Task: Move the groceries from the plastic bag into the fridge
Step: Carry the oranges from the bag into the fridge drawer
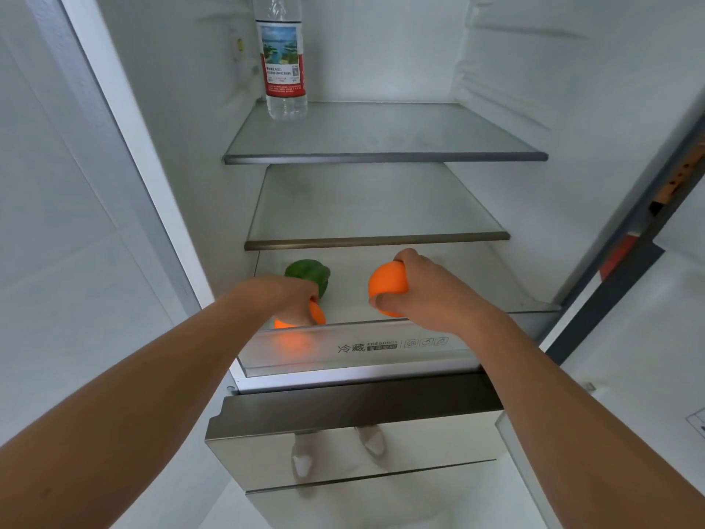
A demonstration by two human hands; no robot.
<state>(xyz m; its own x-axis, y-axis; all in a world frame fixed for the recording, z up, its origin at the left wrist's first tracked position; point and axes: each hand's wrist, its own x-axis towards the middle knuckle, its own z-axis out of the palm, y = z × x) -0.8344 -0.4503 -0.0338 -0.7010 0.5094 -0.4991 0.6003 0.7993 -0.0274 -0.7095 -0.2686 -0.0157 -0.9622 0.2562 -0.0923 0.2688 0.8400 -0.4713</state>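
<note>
Item one, the open fridge (190,120): I log two glass shelves, an upper shelf (385,158) and a lower shelf (377,240), above a clear crisper drawer (362,347) with printed lettering on its front. Item two, both bare forearms, reaching forward and down over the drawer's front edge. Item three, the water bottle (284,59): upright at the upper shelf's back left, long axis vertical, label facing me. Item four, the right hand (423,295): knuckles up, fingers and thumb curled round a right orange (387,286), which is held above the drawer's middle; it is round, so I can give no long axis. Item five, the left hand (295,299): palm down, fingers wrapped over a left orange (318,313) low at the drawer's front left. Item six, the green pepper (309,274): lying in the drawer just behind the left hand; I cannot tell which way its stem points.
</note>
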